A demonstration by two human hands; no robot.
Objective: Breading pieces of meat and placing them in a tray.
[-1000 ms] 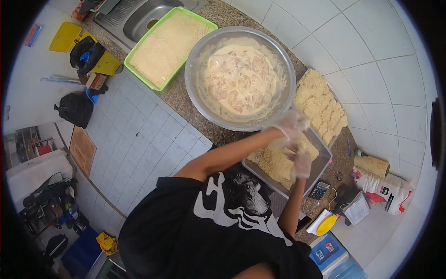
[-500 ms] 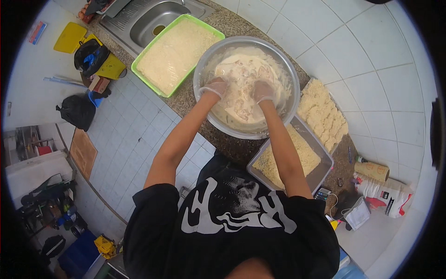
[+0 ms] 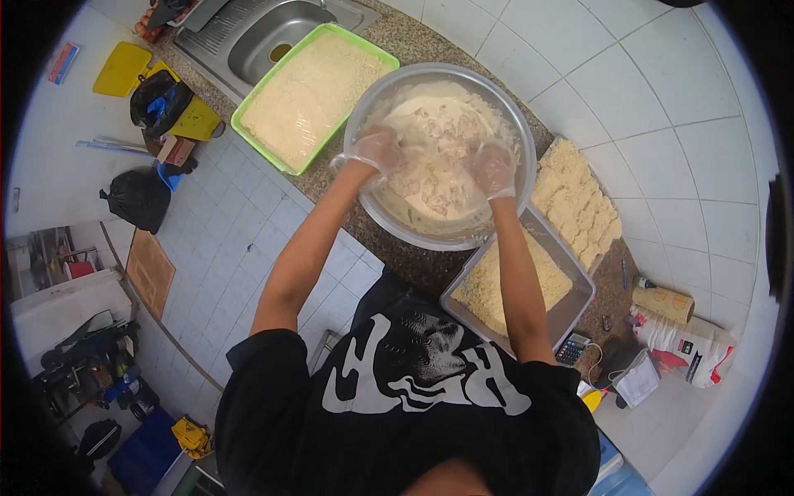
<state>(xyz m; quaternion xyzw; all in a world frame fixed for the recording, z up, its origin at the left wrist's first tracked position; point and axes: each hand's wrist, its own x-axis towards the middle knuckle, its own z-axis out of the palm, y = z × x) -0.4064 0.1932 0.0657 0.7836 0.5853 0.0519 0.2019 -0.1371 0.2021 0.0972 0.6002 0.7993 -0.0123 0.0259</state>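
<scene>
A large grey basin [image 3: 523,124] stands on the counter, holding pale creamy batter [image 3: 413,107] with lumpy coated pieces that look like raw meat [image 3: 438,194]. My left hand [image 3: 378,150], in a clear plastic glove, reaches over the basin's left side, its fingertips down at the batter. Opposite it, my right hand [image 3: 494,169], also gloved, is at the inner right side among the coated pieces. The fingers of both hands are partly hidden by batter and blurred, so their grip does not show.
Left of the basin lies a green-rimmed tray [image 3: 389,58] of pale crumbs, near a steel sink [image 3: 248,50]. To the right are a heap of crumbs [image 3: 575,194] and a grey tub [image 3: 583,289] of yellowish crumbs under my right forearm. A calculator [image 3: 572,349] lies beyond the tub.
Both hands have come up a little out of the batter and spread apart, the left toward the left rim, the right toward the right wall. The pieces in the basin have shifted.
</scene>
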